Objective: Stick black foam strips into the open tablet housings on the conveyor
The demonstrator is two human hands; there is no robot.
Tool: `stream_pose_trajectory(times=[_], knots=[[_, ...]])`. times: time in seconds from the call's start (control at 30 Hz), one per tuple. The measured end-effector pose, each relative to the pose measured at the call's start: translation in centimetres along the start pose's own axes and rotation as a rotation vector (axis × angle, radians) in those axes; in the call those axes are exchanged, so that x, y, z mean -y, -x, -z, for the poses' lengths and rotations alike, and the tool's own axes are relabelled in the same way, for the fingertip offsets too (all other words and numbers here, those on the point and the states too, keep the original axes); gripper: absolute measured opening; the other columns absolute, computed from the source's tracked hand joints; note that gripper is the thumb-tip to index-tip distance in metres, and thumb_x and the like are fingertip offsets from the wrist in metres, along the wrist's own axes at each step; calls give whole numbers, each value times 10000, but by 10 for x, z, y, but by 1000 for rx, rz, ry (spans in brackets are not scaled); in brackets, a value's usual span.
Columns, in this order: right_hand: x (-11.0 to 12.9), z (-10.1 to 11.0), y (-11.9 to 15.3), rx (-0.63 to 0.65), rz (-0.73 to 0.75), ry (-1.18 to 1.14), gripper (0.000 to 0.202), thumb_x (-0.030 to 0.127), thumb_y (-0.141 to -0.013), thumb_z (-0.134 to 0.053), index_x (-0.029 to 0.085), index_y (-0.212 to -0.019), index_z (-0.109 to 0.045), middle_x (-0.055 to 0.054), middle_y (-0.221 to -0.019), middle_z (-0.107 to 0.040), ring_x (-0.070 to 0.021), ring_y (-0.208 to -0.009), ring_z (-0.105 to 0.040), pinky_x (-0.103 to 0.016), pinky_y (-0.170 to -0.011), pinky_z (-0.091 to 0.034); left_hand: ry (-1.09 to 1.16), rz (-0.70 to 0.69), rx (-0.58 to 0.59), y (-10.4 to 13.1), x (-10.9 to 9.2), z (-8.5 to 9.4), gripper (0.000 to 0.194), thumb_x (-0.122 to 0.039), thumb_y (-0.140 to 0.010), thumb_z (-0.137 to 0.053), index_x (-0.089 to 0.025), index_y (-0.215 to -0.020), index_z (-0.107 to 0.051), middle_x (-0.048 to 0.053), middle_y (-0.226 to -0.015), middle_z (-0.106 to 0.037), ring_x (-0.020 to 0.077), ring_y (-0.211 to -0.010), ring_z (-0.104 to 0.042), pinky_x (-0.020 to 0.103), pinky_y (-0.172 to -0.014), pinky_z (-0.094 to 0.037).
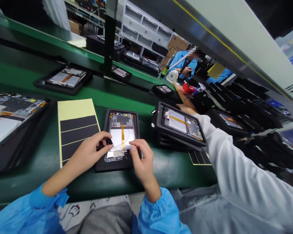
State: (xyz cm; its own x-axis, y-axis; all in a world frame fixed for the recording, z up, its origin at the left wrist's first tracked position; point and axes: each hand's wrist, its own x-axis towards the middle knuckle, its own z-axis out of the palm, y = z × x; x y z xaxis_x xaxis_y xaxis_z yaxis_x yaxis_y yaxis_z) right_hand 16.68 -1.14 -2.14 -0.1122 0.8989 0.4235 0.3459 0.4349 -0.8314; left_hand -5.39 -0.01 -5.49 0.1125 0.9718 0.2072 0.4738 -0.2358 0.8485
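Observation:
An opened tablet [116,134] lies in a black foam tray [107,166] in front of me, showing its circuit board, a silver battery, an orange ribbon cable [123,136] and thin wires. My left hand [94,148] is at the battery's left edge, a small black piece [109,141] pinched between thumb and fingers. At the battery's lower right edge is my right hand [143,159], thumb and forefinger brought together; what they hold, if anything, is too small to name. Left of the tray lies a yellow backing sheet [75,107] with black strips [78,123], partly covered by my left forearm.
To the right stands a stack of black trays with an opened tablet [178,122] on top, a neighbour's white-sleeved arm [222,146] reaching behind it. Another large tablet [9,113] sits at the left. Further trays [65,79] line the belt behind. A co-worker [182,63] is beyond.

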Motion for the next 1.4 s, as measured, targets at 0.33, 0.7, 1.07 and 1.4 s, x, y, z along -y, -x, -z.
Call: stream_pose_trajectory(times=[0.33,0.7,1.07,1.4], knots=[[-10,-22,-22,239,-55,196,197,133,-872,-623,181,-1032,-726,-75,-994,-721,-204,-909,-661,-322,-820,-527,114,69,-7,-6,1,-3,402,-487,-919,-526,-184,-1091,-726,108,-1124,-745,286,-1046,-692,422,-953,-566],[11,5,29,-104,-93,153,181,185,-976,-548,212,-938,-723,-28,-821,-680,-164,-734,-619,-276,-660,-488,-329,-395,193,18,3,-8,443,-306,-1061,-390,-207,-1463,-548,109,-1120,-692,247,-991,-639,360,-903,-529],[6,-8,42,35,-119,215,190,188,-974,-542,200,-980,-731,-62,-901,-722,-187,-819,-657,-283,-711,-497,-545,-484,33,25,7,-11,377,-282,-1097,-314,-171,-986,-656,86,-923,-648,242,-842,-614,355,-768,-457],[6,-9,28,42,-120,266,173,188,-975,-549,206,-956,-721,-52,-901,-721,-189,-813,-649,-294,-721,-493,-653,-425,-42,6,7,-13,440,-356,-1078,-304,-123,-1206,-655,130,-909,-652,303,-843,-611,420,-767,-474]])
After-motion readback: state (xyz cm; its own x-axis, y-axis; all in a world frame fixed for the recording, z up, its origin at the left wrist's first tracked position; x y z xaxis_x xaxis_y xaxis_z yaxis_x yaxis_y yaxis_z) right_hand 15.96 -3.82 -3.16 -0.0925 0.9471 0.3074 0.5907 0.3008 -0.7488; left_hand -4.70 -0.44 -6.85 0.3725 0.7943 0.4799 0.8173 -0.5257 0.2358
